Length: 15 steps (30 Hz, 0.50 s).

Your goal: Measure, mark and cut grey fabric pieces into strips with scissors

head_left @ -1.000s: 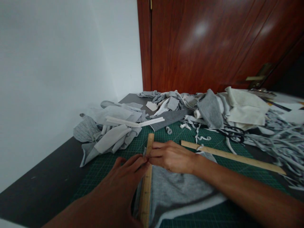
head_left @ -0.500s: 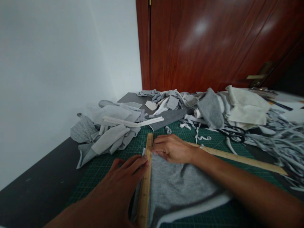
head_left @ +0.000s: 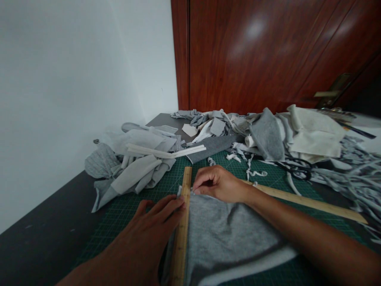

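Left hand point(head_left: 153, 226): lower centre of frame, unclenched, fingertips resting on 1 wooden ruler point(head_left: 180, 242). Right hand point(head_left: 217, 184): centre of frame, thumb and finger pinched at top edge of grey fabric point(head_left: 217, 228); whether gripping cloth, cannot tell. Grey fabric: lower centre, partly under ruler, over green cutting mat point(head_left: 113, 214). Advisable: even pressure along ruler; creases smoothed, edge unstretched.

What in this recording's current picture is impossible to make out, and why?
Head view: near end of the ruler under the left hand, cut off by the bottom edge.
Head view: its markings, too small and blurred to read.
Head view: left end of the other ruler, hidden by the right hand.
Head view: part of the gray cloth, covered by the right forearm.
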Each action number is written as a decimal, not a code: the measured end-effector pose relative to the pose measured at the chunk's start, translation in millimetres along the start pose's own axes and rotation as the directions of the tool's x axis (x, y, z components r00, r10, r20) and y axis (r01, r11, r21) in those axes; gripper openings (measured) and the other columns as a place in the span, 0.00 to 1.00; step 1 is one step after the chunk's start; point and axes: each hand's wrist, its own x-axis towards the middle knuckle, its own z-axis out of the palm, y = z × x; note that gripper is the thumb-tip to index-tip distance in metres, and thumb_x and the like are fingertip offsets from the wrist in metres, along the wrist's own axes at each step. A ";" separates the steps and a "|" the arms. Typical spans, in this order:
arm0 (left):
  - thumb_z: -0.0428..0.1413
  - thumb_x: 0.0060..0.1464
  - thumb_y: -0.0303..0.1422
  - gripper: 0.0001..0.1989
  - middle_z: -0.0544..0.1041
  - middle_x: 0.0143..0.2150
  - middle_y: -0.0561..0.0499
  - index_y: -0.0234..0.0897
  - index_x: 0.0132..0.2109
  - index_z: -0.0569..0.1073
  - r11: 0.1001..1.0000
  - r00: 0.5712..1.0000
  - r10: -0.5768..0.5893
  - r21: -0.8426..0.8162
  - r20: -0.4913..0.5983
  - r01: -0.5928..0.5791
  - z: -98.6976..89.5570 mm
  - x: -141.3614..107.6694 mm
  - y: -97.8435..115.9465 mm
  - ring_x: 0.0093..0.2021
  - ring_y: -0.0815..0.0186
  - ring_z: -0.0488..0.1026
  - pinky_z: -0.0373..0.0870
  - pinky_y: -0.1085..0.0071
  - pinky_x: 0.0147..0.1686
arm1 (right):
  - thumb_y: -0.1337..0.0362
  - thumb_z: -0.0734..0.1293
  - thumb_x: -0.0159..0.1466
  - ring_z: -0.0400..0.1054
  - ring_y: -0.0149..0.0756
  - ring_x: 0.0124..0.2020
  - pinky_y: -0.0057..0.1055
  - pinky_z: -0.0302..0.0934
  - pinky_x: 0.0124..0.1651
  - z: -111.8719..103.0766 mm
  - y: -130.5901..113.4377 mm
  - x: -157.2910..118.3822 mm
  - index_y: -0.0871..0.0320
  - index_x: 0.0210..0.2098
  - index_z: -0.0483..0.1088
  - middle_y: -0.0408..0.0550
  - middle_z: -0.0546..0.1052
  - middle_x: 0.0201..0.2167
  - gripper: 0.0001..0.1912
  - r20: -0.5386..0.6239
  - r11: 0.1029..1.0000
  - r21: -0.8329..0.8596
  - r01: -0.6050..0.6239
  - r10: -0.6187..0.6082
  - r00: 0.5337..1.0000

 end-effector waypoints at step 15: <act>0.74 0.37 0.51 0.63 0.62 0.78 0.37 0.44 0.77 0.59 0.999 0.997 0.029 0.044 -0.065 -0.027 17.7 3.3 -12.7 0.77 0.37 0.58 0.56 0.37 0.73 | 0.78 0.74 0.64 0.75 0.37 0.38 0.32 0.65 0.47 17.5 -13.4 -2.5 0.57 0.35 0.81 0.44 0.84 0.33 0.09 0.090 0.979 -0.141 0.149 -0.137 0.986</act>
